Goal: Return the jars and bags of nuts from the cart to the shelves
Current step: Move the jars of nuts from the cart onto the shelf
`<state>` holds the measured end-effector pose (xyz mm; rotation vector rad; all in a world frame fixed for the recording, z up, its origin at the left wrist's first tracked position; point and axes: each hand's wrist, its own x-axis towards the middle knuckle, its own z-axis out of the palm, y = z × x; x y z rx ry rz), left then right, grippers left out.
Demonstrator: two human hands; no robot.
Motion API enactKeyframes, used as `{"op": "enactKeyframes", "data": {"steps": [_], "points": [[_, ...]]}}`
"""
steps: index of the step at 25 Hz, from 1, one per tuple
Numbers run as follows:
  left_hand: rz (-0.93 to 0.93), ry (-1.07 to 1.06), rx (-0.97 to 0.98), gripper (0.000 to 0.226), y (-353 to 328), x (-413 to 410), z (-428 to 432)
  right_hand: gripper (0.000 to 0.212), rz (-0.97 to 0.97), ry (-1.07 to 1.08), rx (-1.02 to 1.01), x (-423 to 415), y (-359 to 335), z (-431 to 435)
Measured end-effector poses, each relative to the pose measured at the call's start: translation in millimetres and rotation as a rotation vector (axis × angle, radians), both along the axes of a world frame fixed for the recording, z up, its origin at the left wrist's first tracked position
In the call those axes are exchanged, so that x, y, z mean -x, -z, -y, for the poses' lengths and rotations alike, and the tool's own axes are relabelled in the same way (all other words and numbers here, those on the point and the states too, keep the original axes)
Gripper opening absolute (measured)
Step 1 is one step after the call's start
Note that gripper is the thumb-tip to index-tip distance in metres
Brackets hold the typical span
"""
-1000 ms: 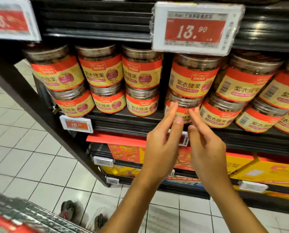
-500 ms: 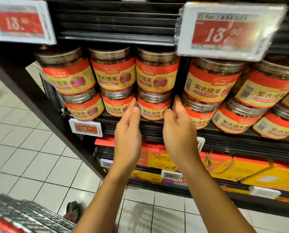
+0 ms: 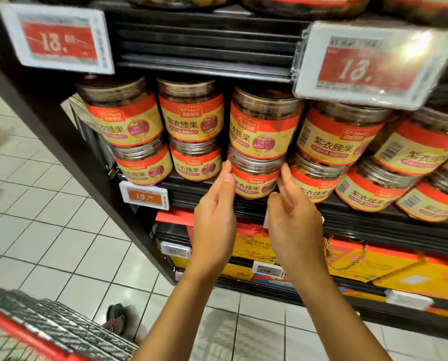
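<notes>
Left grip (image 3: 215, 217) and right grip (image 3: 293, 225) flanked one bottom jar (image 3: 254, 182), both wide, straight fingers (image 3: 226, 175) touching its sides; second jar (image 3: 263, 126) stacked on top.

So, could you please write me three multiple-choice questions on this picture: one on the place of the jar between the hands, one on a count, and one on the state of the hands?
1. The clear plastic jar with a red-and-yellow label between the hands stands
A. on top of a lower jar
B. on the black shelf, under a second jar
C. alone, with nothing upon it

2. How many large white price tags showing 13 hang above the jars?
A. four
B. one
C. two

3. The left hand and the right hand
A. have fingers extended at the jar's two sides
B. are fists, away from the jar
C. are curled round its lid

Answers: 1 B, the second jar sits on its lid; 2 C, one at upper left, one at upper right; 3 A, straight fingers flank the label.
</notes>
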<state>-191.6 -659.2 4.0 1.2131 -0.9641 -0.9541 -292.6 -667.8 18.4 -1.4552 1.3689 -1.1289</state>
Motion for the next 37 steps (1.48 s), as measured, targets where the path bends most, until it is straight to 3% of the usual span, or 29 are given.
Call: {"op": "enactKeyframes", "data": {"steps": [4, 8, 13, 17, 20, 28, 33, 37], "points": [[0.073, -0.044, -0.056, 0.041, -6, -9, -6, 0.035, 0.059, 0.058, 0.151, -4, 1, -21], [0.106, -0.205, -0.102, 0.038, -12, -37, -20, 0.041, 0.130, -0.213, 0.015, -27, -1, -20], [0.093, -0.437, -0.089, 0.037, -8, -87, -33, 0.045, 0.094, -0.268, 0.008, -68, -2, -17], [0.125, -0.343, -0.041, 0.047, -5, -112, -35, 0.048, 0.010, -0.367, 0.028, -108, 3, -22], [0.094, -0.237, -0.035, 0.057, 0, -128, -29, 0.051, -0.003, -0.319, -0.007, -136, 7, -7], [0.084, -0.181, -0.052, 0.055, -1, -146, -27, 0.050, 0.046, -0.309, -0.019, -151, 12, 0], [0.051, -0.168, -0.031, 0.051, -9, -123, -36, 0.045, 0.108, 0.117, 0.065, -109, 9, -16], [0.092, -0.043, -0.049, 0.057, -18, -102, 2, 0.054, 0.068, 0.092, -0.029, -104, 2, 6]]}}
